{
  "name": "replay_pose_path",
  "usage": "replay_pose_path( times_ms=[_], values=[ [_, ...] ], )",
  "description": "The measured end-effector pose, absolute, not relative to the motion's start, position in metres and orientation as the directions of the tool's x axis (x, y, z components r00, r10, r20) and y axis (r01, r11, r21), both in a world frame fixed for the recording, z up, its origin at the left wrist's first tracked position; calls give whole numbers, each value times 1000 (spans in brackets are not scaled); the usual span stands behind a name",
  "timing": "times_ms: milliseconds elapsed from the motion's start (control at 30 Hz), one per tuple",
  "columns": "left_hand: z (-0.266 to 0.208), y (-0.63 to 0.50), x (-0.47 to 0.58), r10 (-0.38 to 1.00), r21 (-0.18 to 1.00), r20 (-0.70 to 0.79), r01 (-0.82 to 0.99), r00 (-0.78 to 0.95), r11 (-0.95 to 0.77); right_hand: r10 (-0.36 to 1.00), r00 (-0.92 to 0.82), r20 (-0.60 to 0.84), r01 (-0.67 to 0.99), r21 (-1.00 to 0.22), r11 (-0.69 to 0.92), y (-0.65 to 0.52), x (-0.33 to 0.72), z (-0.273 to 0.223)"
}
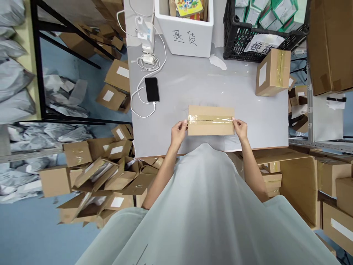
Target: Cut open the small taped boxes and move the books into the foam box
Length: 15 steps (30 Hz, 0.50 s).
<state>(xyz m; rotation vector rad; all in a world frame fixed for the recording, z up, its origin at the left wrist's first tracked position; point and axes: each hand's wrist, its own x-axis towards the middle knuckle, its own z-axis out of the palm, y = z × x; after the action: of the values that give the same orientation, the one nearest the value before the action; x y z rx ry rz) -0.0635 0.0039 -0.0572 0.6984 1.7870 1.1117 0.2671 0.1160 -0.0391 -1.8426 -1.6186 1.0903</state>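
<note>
A flat, oblong cardboard box (211,129) lies near the front edge of the grey table, with a strip of clear tape running along its top. My left hand (178,133) pinches its left end between thumb and fingers. At the opposite end, my right hand (240,129) grips the right edge in the same way. The underside of the box is hidden.
On the table (193,81) are a phone (152,89) on a white cable, a power strip (148,36), a white bin (184,36), a black crate (239,48) and a taped carton (271,75). Opened boxes (110,176) pile up at left; a large carton (299,184) stands at right.
</note>
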Motion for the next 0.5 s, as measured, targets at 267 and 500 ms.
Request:
replay_pose_path(
  times_ms=[267, 500],
  values=[
    [-80, 6, -53, 716, 804, -563, -72, -413, 591, 935, 88, -345, 493, -800, -342, 122, 297, -41],
    [-73, 8, -36, 731, 795, -595, -108, -334, 597, 939, 199, -281, 508, -790, -344, 116, 316, -44]
  ],
)
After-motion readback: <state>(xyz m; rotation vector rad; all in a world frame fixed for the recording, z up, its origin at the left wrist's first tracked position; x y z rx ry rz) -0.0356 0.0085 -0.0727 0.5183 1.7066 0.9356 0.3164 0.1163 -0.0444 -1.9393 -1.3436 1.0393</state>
